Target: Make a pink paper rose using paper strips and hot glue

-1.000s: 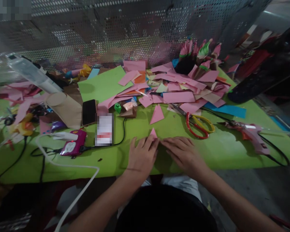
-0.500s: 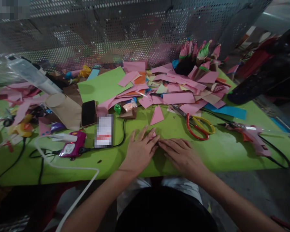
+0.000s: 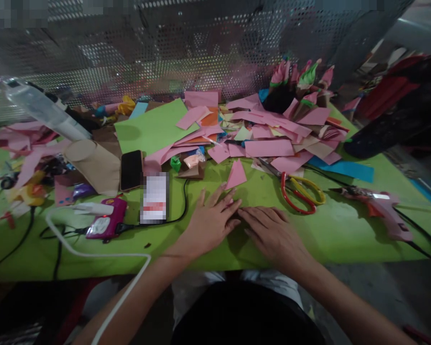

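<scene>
My left hand (image 3: 213,219) rests low over the green tabletop, its fingers stretched and a little apart. A small pink paper piece (image 3: 231,201) shows between its index and middle fingers, mostly covered by them. My right hand (image 3: 275,232) lies flat beside it, fingers stretched close together, tips almost meeting the left fingertips. Nothing shows in the right hand. Just beyond the left fingers is a pink paper triangle (image 3: 236,174). Scissors (image 3: 301,191) with one red and one yellow handle loop lie past my right hand.
Pink paper scraps (image 3: 269,147) and a green sheet (image 3: 151,127) cover the back. A pink glue gun (image 3: 384,206) lies right, its cord trailing. At left are a dark phone (image 3: 131,170), a blurred-screen phone (image 3: 154,197), a magenta power adapter (image 3: 107,218), cables and a brown paper cone (image 3: 93,163).
Both hands stay together with the fingertips almost meeting, and the pink piece stays at the left fingers. The view has shifted slightly.
</scene>
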Demonstrator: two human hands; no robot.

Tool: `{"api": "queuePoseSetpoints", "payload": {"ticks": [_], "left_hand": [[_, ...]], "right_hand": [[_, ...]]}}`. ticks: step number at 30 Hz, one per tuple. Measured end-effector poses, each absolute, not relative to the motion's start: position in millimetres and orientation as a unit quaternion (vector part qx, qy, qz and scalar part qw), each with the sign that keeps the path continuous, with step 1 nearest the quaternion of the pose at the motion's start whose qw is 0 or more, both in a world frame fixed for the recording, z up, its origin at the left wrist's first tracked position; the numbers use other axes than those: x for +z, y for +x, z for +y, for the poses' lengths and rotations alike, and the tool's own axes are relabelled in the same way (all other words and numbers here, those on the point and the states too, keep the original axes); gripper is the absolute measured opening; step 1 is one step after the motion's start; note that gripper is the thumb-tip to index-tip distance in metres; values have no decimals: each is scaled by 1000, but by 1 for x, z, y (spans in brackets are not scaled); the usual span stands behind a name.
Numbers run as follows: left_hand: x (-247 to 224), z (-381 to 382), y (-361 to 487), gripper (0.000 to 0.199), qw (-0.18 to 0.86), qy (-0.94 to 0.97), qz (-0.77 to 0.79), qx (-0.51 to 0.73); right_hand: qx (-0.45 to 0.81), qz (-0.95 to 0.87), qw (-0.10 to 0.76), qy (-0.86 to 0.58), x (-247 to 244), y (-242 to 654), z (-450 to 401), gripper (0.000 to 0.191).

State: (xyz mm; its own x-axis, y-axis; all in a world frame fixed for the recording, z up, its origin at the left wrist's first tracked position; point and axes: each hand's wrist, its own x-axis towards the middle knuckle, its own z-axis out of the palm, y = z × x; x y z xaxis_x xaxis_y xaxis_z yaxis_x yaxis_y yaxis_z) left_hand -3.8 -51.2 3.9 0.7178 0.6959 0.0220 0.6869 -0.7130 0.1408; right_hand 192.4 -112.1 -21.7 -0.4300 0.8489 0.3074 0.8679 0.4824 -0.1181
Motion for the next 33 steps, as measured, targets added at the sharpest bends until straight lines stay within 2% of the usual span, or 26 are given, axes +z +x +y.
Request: {"api": "queuePoseSetpoints", "payload": {"ticks": [6,17,26,33], "left_hand": [[8,-65,-27,48,42,903,421,74],[-1,-80,-13,49,44,920,389,28],[4,-70,-10,50,54,924,379,28],[9,-67,-8,49,54,924,378,24]], "right_hand": [[-7,-844,160,-512,-20,193,-111,36],[43,-827,180,-531,-21,194,-109,39],[61,-794,257,-547,-29,208,-109,40],[61,-827,183,-529,-23,198,-111,46]]}}
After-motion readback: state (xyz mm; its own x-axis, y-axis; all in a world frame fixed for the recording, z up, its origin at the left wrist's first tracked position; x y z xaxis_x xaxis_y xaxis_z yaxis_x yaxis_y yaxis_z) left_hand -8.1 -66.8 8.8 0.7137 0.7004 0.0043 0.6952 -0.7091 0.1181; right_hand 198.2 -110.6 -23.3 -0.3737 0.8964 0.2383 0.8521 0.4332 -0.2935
